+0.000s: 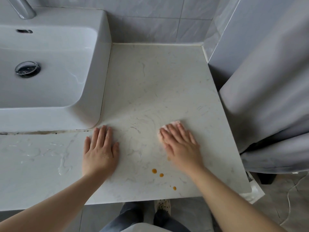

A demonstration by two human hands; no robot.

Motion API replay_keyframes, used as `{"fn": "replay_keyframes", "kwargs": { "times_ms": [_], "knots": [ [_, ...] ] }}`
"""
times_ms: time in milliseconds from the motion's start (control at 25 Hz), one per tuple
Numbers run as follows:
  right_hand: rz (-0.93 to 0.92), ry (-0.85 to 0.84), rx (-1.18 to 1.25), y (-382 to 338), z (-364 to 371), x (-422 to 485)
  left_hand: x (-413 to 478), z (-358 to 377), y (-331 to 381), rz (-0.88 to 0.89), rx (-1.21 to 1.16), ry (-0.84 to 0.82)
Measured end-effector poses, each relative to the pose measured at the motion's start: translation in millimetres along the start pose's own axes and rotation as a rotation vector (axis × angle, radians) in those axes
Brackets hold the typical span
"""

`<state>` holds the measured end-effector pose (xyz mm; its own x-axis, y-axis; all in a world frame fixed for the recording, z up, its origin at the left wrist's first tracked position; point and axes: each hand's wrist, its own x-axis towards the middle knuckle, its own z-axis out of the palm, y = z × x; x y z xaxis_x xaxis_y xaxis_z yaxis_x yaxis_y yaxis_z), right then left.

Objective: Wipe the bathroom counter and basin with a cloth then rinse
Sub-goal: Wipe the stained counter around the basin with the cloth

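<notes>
Right hand (181,144) is flat, fingers straight, pressing the pink cloth (173,123) onto the counter (150,77) near its right edge; left hand (100,150) lies flat too, bracing. I'd drag firm overlapping strokes toward those orange drips (154,171) (they're untouched), then do the basin (50,77).

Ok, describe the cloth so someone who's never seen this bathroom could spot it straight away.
Start at the white basin and move right across the pale counter toward its front edge. There the right hand lies flat on a small cloth, mostly hidden under it. It is the only pale pink thing there; the left hand alongside covers nothing.
</notes>
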<state>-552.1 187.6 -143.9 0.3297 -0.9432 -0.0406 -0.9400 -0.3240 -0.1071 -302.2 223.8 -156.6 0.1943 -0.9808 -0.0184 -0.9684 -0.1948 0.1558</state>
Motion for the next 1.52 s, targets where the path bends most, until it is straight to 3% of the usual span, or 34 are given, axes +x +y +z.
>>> {"fn": "replay_keyframes", "kwargs": {
  "times_ms": [120,200,280,400,440,520,640,720,840,920,1000,1080,1200,1400,1520],
  "knots": [
    [0.355,-0.048,0.018,79,-10,-8,1,0,1,-0.001,0.001,-0.002],
    [0.577,-0.048,0.084,89,-11,-18,0,0,1,-0.006,0.000,0.003],
    [0.479,0.015,0.055,41,-5,-19,0,0,1,-0.004,0.004,0.009],
    [-0.008,0.002,0.047,-36,10,-16,0,0,1,0.000,0.018,0.009],
    [-0.090,-0.014,0.043,-37,6,-10,0,-1,1,-0.001,0.021,0.010],
    [-0.028,-0.052,0.019,2,-4,-5,0,-2,2,-0.002,0.027,0.008],
    [0.282,-0.050,0.003,81,-5,-32,1,-3,2,0.003,0.023,0.016],
    [0.408,-0.069,0.010,77,-9,-49,0,-2,3,-0.004,0.026,0.020],
    [0.105,-0.092,0.052,12,2,-63,1,-4,3,-0.008,0.021,0.025],
    [-0.111,-0.050,0.005,13,2,-60,1,-3,2,-0.006,0.025,0.028],
    [-0.029,-0.087,0.020,56,0,-56,1,-2,2,0.006,0.024,0.040],
    [0.253,-0.049,-0.005,91,-3,-69,0,-3,2,0.012,0.023,0.049],
    [0.448,0.042,0.004,60,0,-86,-1,-7,4,0.010,0.005,0.049],
    [0.104,0.014,0.104,-68,10,-63,1,-9,4,-0.006,-0.026,-0.033],
    [0.079,-0.061,0.019,-48,9,-49,1,-12,-4,0.068,0.029,-0.153]
  ]
}}
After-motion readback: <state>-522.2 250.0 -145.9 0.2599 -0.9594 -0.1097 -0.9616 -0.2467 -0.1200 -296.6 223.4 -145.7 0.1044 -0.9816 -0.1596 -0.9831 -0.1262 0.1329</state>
